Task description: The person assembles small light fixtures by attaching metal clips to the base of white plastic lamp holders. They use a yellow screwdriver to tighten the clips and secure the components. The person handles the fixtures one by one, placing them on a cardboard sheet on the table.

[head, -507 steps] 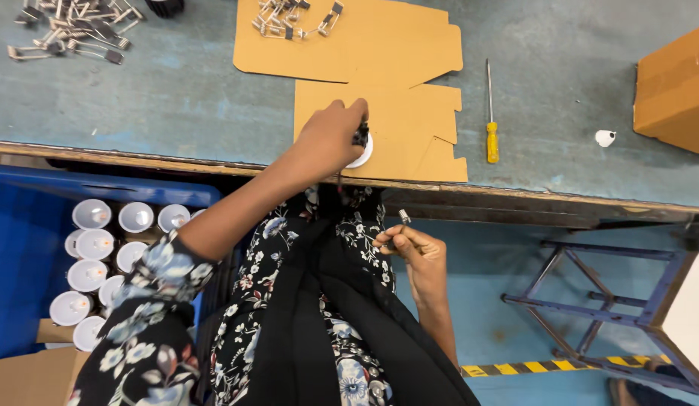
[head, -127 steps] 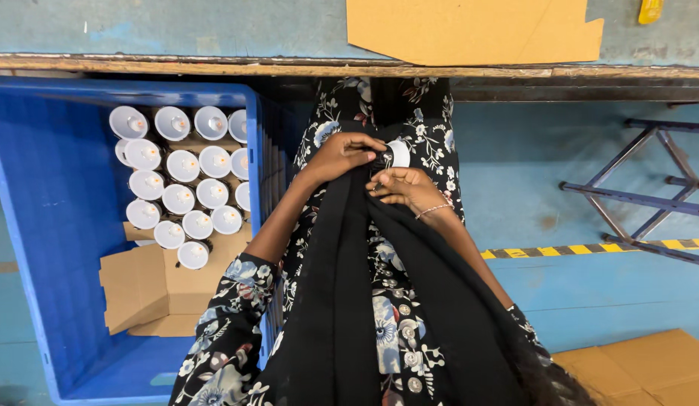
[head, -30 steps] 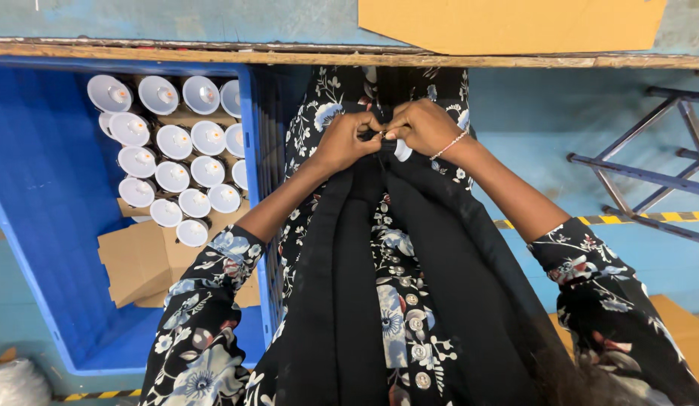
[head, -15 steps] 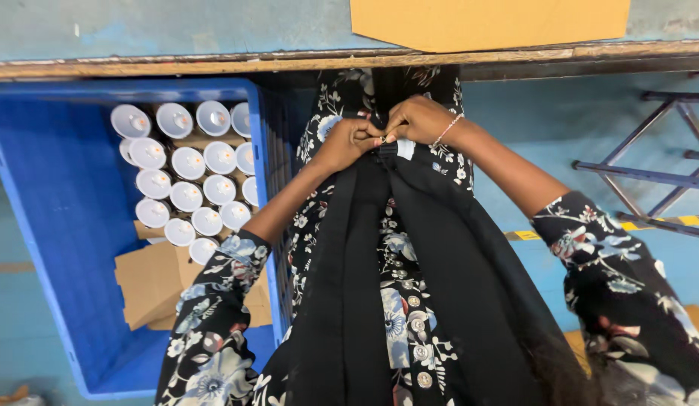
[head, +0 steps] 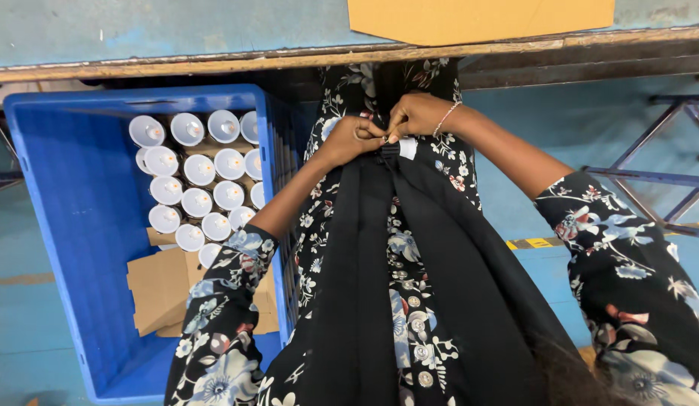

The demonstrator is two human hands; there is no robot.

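**Both hands meet in the lap**

The left hand (head: 355,139) and right hand (head: 415,115) touch, fingers curled and pinched together at the fingertips. Both forearms are bare (floral sleeves end near the elbows), elbows bent, wrists angled inward toward each other

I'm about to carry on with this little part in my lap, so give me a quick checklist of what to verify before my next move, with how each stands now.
1. Both hands on the part: left hand and right hand meet over the small white part in the lap. Ok.
2. Part in clear sight: mostly covered by fingers. Not ok.
3. Whether a tool is held: cannot tell.
4. Supply within reach: blue crate at the left holds white capped cylinders. Ok.
5. Black scarf hangs right under the hands. Not ok.
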